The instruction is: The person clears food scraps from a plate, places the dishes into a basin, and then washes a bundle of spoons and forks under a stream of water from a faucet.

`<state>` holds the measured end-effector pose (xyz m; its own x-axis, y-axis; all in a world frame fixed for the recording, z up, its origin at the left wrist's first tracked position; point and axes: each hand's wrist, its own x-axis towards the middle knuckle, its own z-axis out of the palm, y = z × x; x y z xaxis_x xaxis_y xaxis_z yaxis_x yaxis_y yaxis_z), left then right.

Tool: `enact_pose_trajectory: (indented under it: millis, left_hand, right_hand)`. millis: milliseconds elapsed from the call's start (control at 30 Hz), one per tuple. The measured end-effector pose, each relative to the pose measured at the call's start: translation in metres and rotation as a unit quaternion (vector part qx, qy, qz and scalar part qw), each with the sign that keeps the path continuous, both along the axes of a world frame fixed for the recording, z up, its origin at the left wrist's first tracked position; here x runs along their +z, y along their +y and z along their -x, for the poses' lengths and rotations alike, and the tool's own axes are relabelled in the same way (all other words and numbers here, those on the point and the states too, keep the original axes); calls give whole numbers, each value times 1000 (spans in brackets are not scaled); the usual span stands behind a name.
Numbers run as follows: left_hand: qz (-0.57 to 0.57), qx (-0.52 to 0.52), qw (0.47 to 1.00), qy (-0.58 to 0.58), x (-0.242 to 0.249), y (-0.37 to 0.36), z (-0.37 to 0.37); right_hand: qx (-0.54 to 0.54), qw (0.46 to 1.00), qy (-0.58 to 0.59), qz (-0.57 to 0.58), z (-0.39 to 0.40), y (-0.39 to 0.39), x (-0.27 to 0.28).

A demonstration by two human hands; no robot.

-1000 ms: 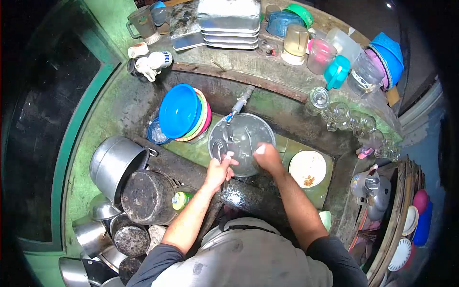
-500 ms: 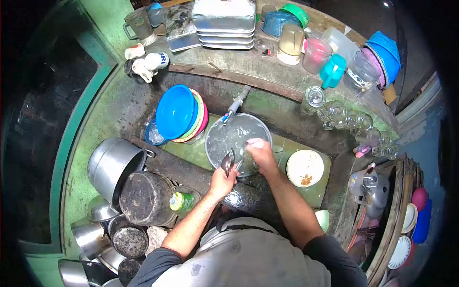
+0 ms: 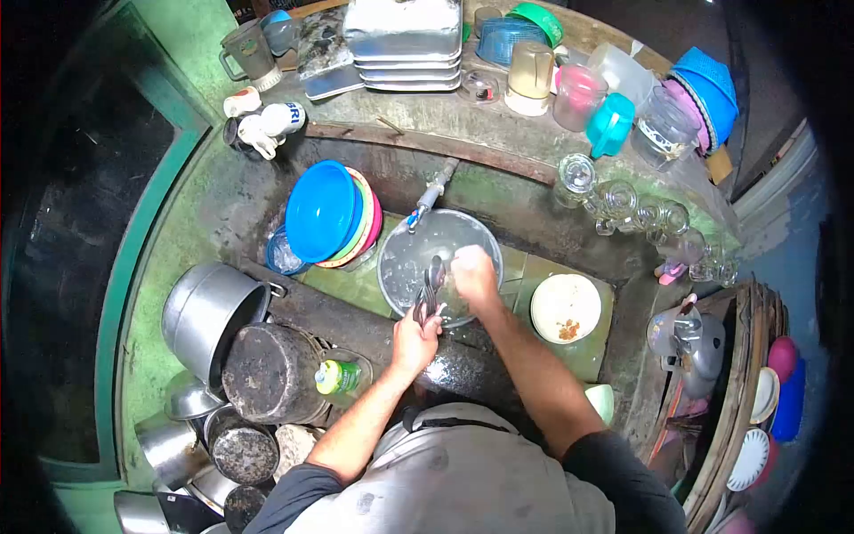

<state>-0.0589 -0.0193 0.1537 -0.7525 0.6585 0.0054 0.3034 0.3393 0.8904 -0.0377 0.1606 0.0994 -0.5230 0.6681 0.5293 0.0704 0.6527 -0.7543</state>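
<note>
My left hand is closed around the handles of several metal spoons, with the bowl ends pointing up and away from me over the grey tub. Just right of the spoons, my right hand is curled shut above the same tub; what its fingers hold, if anything, is hidden. Water with some foam fills the tub, which stands beneath the tap. On the right side of the sink floor lies a pale plate with brown food scraps on it.
Stacked blue and coloured basins sit left of the tub. Pots and a green soap bottle are at lower left. Metal trays and plastic jugs line the back ledge; glass mugs stand to the right.
My right hand has shifted slightly up and left, nearer the spoons. The spoons have turned in my left hand, their bowls now reaching farther over the water. The view has moved a little.
</note>
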Motion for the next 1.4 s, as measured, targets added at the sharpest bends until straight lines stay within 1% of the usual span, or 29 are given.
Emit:
enact_pose_trajectory:
  millis: [33, 67, 133, 167, 200, 267, 333, 400, 433, 467, 500, 533, 567, 600, 667, 700, 733, 833, 867, 933, 1000, 1067, 1100, 1133, 1200, 1233, 1267, 1333, 1400]
  left_hand:
    - [1, -1, 1000, 0, -1, -3, 1]
    - [15, -16, 999, -27, -3, -5, 5]
    - [44, -45, 995, -78, -3, -10, 13]
    - [5, -43, 988, -148, -1, -11, 13]
    - [5, -41, 988, -148, -7, -11, 15]
    - [-9, -35, 987, -159, -25, -7, 17]
    - [33, -20, 994, -103, -8, -2, 9]
    - [-41, -9, 994, 100, -1, -1, 6]
    - [-57, -13, 994, 92, 3, 0, 5]
    - [-56, -15, 994, 92, -1, -3, 7]
    - [-41, -37, 998, -33, -9, -7, 11]
    - [-23, -58, 986, -157, -9, -9, 11]
    - [-44, -38, 948, -313, -10, -11, 10]
    - [-46, -38, 948, -312, -5, -9, 13]
    - [-150, -30, 731, -665, -1, -6, 15]
    - [-155, -51, 707, -688, -4, -5, 14]
    - [-146, -46, 731, -666, -2, -1, 10]
    - [-128, -5, 768, -628, 11, 4, 3]
    - [-134, 12, 782, -609, 12, 6, 3]
    - [-140, 26, 794, -591, 12, 8, -3]
    - [-86, -17, 893, -441, 13, 7, -10]
    - [-94, 1, 894, -439, 10, 5, -13]
    - [-99, -4, 888, -448, 4, 1, -13]
    - [-105, -10, 883, -458, 5, -1, -12]
    - [-84, -7, 883, -462, 12, -2, -10]
    - [-105, 37, 872, -476, 15, 3, -9]
    - [-127, 81, 859, -489, 17, 6, -8]
    - [-134, 71, 881, -448, -5, 11, 2]
    - [-43, 28, 942, -331, -21, 11, 5]
  right_hand:
    - [-18, 992, -74, 104, 0, 4, 6]
    - [-106, 945, -64, 304, 5, 6, 11]
    - [-5, 889, 31, 457, -7, 21, 30]
    - [5, 866, 6, 501, -6, 32, 12]
    - [7, 866, 5, 501, -7, 25, 17]
    - [138, 812, 82, 561, -18, -7, 31]
    - [26, 945, -24, 325, -15, -44, 50]
    - [-13, 989, -8, 148, -6, -22, 7]
    - [-14, 989, -7, 149, -4, -14, 16]
    - [-27, 954, 8, 299, -3, -4, 27]
    - [-41, 896, 24, 441, -4, 8, 35]
    - [149, 841, 114, 508, -13, 28, 27]
    - [112, 809, 130, 562, -18, 29, 15]
    - [76, 773, 144, 613, -23, 13, 47]
    - [119, 738, 161, 644, -34, -21, 70]
    - [160, 700, 179, 673, -37, -30, 74]
    - [161, 700, 179, 673, -31, -30, 65]
    - [68, 849, 210, 480, -16, -30, 35]
    - [67, 849, 211, 480, -15, -27, 29]
    - [13, 986, 44, 161, -17, -29, 48]
    - [-16, 988, 7, 153, -16, -28, 62]
    - [24, 996, 56, 57, -12, -11, 68]
    - [-60, 997, 56, 6, -5, -2, 71]
    - [-56, 995, 31, -79, -7, 17, 67]
    - [-121, 977, 34, 170, -4, 27, 57]
    - [-15, 968, 150, 200, -9, 24, 52]
    - [31, 928, 145, 343, -16, 11, 45]
    - [216, 925, 149, 275, -30, -16, 43]
    - [158, 836, -41, 523, -28, -44, 42]
